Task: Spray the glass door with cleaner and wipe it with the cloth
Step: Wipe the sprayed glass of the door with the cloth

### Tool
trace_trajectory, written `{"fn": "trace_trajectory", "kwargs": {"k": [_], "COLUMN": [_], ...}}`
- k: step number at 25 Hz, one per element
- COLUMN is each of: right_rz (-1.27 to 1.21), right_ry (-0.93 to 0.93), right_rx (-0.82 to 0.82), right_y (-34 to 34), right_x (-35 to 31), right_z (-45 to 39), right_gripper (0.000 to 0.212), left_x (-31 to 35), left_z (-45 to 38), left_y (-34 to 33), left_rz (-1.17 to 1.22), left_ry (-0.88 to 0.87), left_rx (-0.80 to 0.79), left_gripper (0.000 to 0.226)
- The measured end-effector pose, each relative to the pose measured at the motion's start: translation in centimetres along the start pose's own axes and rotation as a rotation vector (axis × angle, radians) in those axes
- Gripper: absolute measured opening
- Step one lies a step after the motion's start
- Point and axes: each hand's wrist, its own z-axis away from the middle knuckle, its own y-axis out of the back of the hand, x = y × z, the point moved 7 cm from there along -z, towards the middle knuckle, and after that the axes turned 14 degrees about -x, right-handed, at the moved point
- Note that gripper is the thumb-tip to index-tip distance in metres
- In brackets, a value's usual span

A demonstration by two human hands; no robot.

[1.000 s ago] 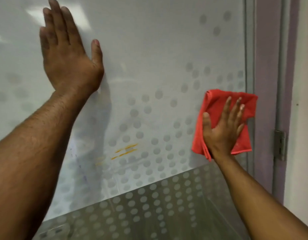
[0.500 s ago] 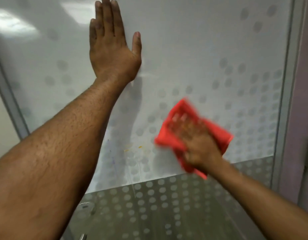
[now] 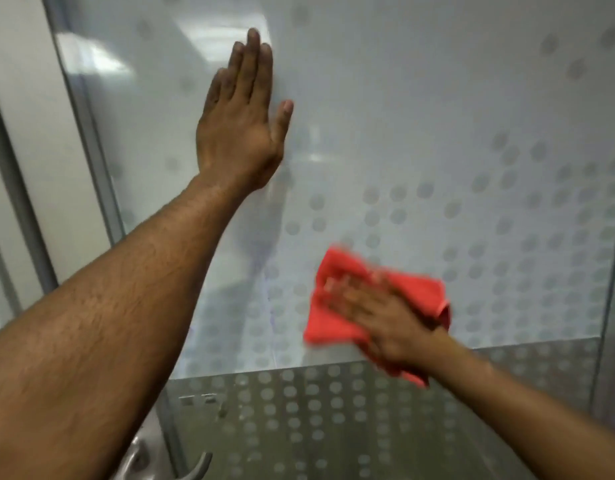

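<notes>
The glass door [image 3: 437,116] fills the view, frosted white with a pattern of grey dots that thickens toward the bottom. My left hand [image 3: 242,123] lies flat against the glass at upper centre, fingers together and pointing up, holding nothing. My right hand [image 3: 375,313] presses a red cloth [image 3: 330,323] flat on the glass at lower right of centre; both are blurred by motion. The cloth sits just above the line where the frosted part meets a darker lower band [image 3: 333,417]. No spray bottle is in view.
A metal door handle [image 3: 195,467] shows at the bottom left beside the door's left frame edge [image 3: 88,140]. A wall or side panel [image 3: 25,98] stands left of the frame. The door's right frame edge [image 3: 610,306] runs down the far right.
My right hand has swept the red cloth from the door's right edge leftward and downward across the glass. The view has shifted left, bringing the left frame and the handle into sight.
</notes>
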Motion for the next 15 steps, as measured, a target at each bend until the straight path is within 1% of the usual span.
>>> {"fn": "trace_trajectory", "kwargs": {"k": [2,3,4,5,6,8,9,12,13,14,15], "right_rz": [0.119,0.126,0.118,0.095,0.078,0.099,0.107,0.147,0.17,0.18,0.183], "right_ry": [-0.367,-0.544,-0.676,-0.738,-0.73,-0.579,-0.466,-0.038,0.085,0.163,0.156], "right_rx": [0.305,0.42,0.527,0.607,0.641,0.598,0.53,0.218,0.144,0.12,0.136], "right_y": [7.7,11.3,13.9,15.5,16.2,15.2,13.3,5.6,4.2,4.4,5.7], "right_x": [6.1,8.2,9.3,9.5,8.7,5.6,3.3,-3.7,-4.7,-4.3,-2.9], "right_z": [-3.3,-4.8,-6.3,-7.9,-9.7,-12.8,-13.7,-11.6,-10.2,-9.4,-9.5], "right_gripper": [0.059,0.063,0.063,0.062,0.061,0.063,0.065,0.065,0.061,0.057,0.056], "left_x": [-4.2,-6.2,-8.1,-9.8,-11.4,-13.8,-14.8,-17.7,-18.4,-18.9,-19.1], "left_z": [1.4,2.0,2.5,3.0,3.3,3.9,4.3,6.1,6.7,7.4,7.9], "left_y": [0.3,0.4,0.6,0.7,0.8,0.9,0.9,0.8,0.7,0.5,0.4], "left_rz": [0.003,0.0,-0.005,-0.007,-0.006,-0.007,-0.003,0.022,0.021,0.019,0.021], "left_ry": [0.068,0.101,0.128,0.148,0.164,0.182,0.191,0.239,0.239,0.226,0.209], "left_rx": [0.011,0.012,0.012,0.015,0.024,0.045,0.045,0.038,0.028,0.02,0.023], "left_gripper": [0.065,0.064,0.064,0.063,0.063,0.064,0.064,0.065,0.065,0.065,0.066]}}
